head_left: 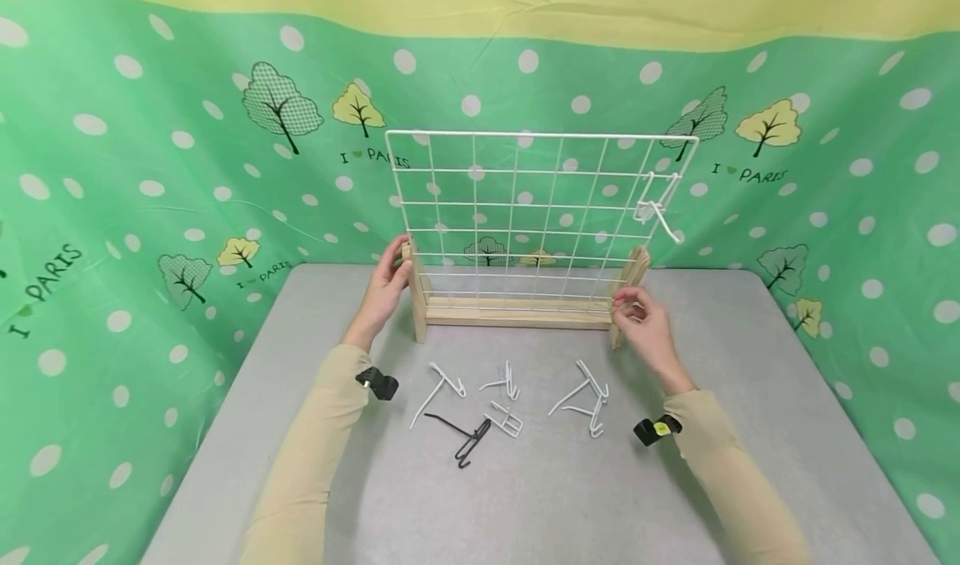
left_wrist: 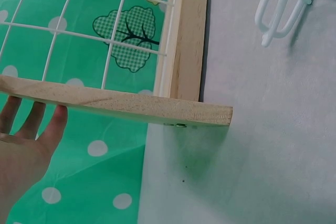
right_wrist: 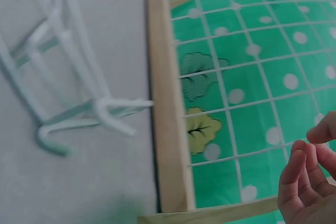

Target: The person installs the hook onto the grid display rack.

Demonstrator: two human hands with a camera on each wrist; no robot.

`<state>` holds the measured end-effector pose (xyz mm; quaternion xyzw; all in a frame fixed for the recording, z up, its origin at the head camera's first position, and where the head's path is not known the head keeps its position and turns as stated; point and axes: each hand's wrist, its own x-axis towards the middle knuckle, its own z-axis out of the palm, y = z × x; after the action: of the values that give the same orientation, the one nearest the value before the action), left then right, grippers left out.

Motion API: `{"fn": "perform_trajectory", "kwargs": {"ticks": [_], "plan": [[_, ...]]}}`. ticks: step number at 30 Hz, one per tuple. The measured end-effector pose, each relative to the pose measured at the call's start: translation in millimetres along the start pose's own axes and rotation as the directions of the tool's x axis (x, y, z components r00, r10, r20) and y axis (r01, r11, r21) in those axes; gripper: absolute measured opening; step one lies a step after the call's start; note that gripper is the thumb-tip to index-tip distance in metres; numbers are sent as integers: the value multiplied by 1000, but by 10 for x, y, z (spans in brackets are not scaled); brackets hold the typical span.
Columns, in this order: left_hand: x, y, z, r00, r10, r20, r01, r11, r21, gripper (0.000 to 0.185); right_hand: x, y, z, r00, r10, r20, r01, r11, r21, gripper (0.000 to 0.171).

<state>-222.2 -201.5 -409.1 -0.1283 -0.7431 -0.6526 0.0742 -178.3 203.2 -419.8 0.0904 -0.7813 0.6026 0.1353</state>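
Note:
A white wire grid panel (head_left: 540,135) stands upright in a wooden stand (head_left: 517,322) on the grey table. My left hand (head_left: 387,283) is at the stand's left post (head_left: 418,298), its straight fingertips touching the outer face, as the left wrist view shows. On the opposite side, my right hand (head_left: 647,330) is beside the right post (head_left: 630,273), fingers loosely bent and thumb near the fingertips, with nothing visible between them. A white hook (head_left: 660,213) hangs high on the grid's right edge, its prong pointing forward.
Several white wire hooks (head_left: 442,390) lie on the table (head_left: 540,498) in front of the stand, two of them overlapping at the right (head_left: 588,394). A black hook (head_left: 468,444) lies nearer me. Behind everything hangs a green dotted curtain (head_left: 187,98).

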Motion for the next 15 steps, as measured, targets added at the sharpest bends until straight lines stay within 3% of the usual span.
{"fn": "perform_trajectory", "kwargs": {"ticks": [5, 8, 11, 15], "plan": [[-11, 2, -21, 1000, -21, -5, 21, 1000, 14, 49, -11, 18, 72, 989, -23, 143, 42, 991, -128, 22], [16, -57, -42, 1000, -22, -11, 22, 1000, 11, 49, 4, 87, 111, 969, -61, 237, 100, 982, -157, 21], [65, -168, -59, 1000, -17, -18, 17, 1000, -8, 50, 37, 262, 132, 932, -93, 349, 159, 974, -164, 21], [101, -274, -64, 1000, -10, -28, 9, 1000, -21, 50, 74, 549, 133, 859, -98, 502, 220, 957, -191, 23]]}}
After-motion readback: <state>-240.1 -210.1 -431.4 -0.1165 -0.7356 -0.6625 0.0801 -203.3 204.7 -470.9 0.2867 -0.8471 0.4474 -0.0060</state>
